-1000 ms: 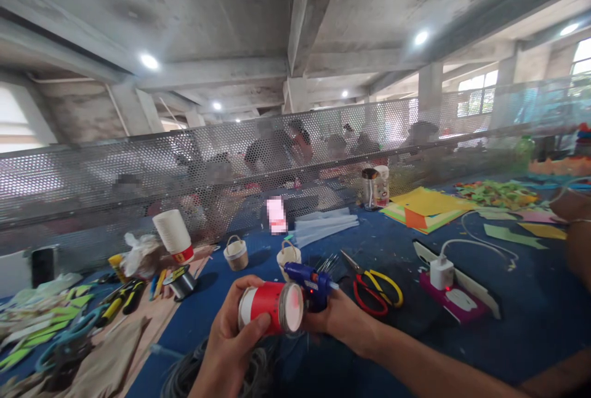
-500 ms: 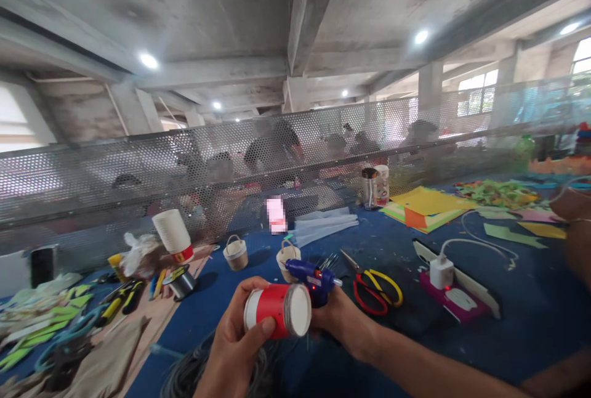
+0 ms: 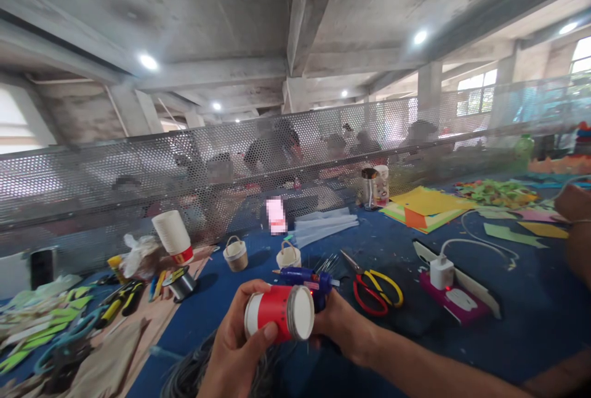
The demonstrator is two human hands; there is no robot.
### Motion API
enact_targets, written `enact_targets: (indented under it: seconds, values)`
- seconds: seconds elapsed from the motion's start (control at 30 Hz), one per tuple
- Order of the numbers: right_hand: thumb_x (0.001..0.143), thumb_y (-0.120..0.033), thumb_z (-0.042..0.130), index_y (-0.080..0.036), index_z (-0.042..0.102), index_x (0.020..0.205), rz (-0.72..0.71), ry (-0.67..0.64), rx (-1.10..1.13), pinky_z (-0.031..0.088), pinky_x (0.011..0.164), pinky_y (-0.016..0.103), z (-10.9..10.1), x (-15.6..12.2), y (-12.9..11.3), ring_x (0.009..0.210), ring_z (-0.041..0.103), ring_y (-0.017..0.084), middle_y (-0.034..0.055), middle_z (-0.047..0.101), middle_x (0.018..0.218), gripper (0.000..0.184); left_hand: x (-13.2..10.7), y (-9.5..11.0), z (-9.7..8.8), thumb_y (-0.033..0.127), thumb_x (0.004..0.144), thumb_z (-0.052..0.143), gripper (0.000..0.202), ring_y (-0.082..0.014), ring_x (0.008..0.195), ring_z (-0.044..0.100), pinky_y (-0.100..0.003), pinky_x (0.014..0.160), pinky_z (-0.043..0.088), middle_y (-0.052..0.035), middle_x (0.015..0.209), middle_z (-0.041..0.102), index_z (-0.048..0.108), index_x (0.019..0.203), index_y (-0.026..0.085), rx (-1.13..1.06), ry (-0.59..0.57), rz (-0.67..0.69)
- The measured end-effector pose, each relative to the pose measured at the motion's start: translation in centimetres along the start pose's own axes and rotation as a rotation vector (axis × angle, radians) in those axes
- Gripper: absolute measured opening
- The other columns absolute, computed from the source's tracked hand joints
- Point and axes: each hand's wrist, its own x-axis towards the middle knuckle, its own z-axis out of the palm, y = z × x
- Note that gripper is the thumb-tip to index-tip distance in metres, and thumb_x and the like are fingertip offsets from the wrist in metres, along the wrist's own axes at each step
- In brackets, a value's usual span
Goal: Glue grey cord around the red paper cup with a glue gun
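Note:
A red and white paper cup [image 3: 272,312] lies sideways in my left hand [image 3: 240,330], its round white end facing right, with grey cord wound around that end. My right hand [image 3: 346,324] is closed on a blue glue gun [image 3: 300,276], partly hidden behind the cup. The gun's nozzle points left, above the cup, and a glue stick sticks out at its rear. Just beyond stand two small cup baskets with loop handles, a left basket [image 3: 236,254] and a right basket [image 3: 289,255]. Below my left hand lies a coil of grey cord [image 3: 191,370].
Red and yellow-handled scissors [image 3: 376,287] lie right of the glue gun, near a purple power strip [image 3: 455,299] with a white charger. Stacked paper cups [image 3: 172,233], a wire spool [image 3: 181,283] and pliers [image 3: 133,297] are at left. A perforated metal screen [image 3: 221,170] runs behind.
The glue gun has dipped slightly and its nozzle has shifted a little left. The cup in my left hand has moved slightly right and turned a little.

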Motion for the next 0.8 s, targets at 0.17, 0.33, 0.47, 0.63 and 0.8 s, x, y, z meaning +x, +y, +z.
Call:
enact_targets:
  seconds: [0.17, 0.33, 0.47, 0.63, 0.8]
  values:
    - [0.063, -0.036, 0.087, -0.014, 0.06, 0.07, -0.016, 0.022, 0.016, 0.036, 0.045, 0.018, -0.6, 0.0, 0.0, 0.048, 0.041, 0.006, -0.0061, 0.052, 0.056, 0.035, -0.2, 0.2, 0.1, 0.038, 0.062, 0.087, 0.056, -0.0141, 0.067, 0.059, -0.021, 0.06, 0.047, -0.0005, 0.087, 0.066, 0.055, 0.106, 0.025, 0.031, 0.023, 0.005]
    - [0.063, -0.032, 0.088, -0.017, 0.056, 0.075, 0.003, 0.132, 0.001, 0.035, 0.046, 0.018, -1.4, 0.3, -0.5, 0.049, 0.04, 0.006, -0.0065, 0.054, 0.06, 0.037, -0.1, 0.2, -0.4, 0.04, 0.063, 0.085, 0.053, -0.0112, 0.064, 0.056, -0.018, 0.057, 0.043, 0.001, 0.087, 0.067, 0.056, 0.105, 0.025, 0.159, 0.049, 0.065]
    - [0.064, -0.03, 0.087, -0.019, 0.055, 0.081, -0.025, 0.143, -0.007, 0.038, 0.046, 0.018, -2.0, 0.6, -0.1, 0.053, 0.048, 0.007, -0.0011, 0.068, 0.082, 0.038, 0.0, -0.1, -1.1, 0.042, 0.067, 0.082, 0.053, -0.01, 0.059, 0.054, -0.017, 0.055, 0.04, 0.0021, 0.083, 0.067, 0.052, 0.108, 0.026, 0.208, -0.042, 0.04]
    - [0.066, -0.027, 0.084, -0.017, 0.058, 0.08, -0.002, 0.043, -0.002, 0.039, 0.043, 0.018, -2.3, 0.5, 0.3, 0.049, 0.048, 0.006, 0.0011, 0.07, 0.088, 0.031, 0.2, -0.3, -1.7, 0.045, 0.068, 0.08, 0.056, -0.0091, 0.056, 0.051, -0.017, 0.054, 0.038, 0.0035, 0.074, 0.065, 0.048, 0.11, 0.026, 0.233, -0.112, 0.014]
    - [0.063, -0.025, 0.086, -0.016, 0.059, 0.081, 0.01, 0.047, 0.04, 0.04, 0.045, 0.017, -2.2, 0.2, -0.6, 0.051, 0.047, 0.005, -0.0032, 0.064, 0.077, 0.034, 0.4, -0.1, -2.0, 0.043, 0.068, 0.081, 0.058, -0.0094, 0.057, 0.052, -0.018, 0.054, 0.038, 0.0021, 0.078, 0.066, 0.048, 0.112, 0.026, 0.191, -0.1, -0.017]
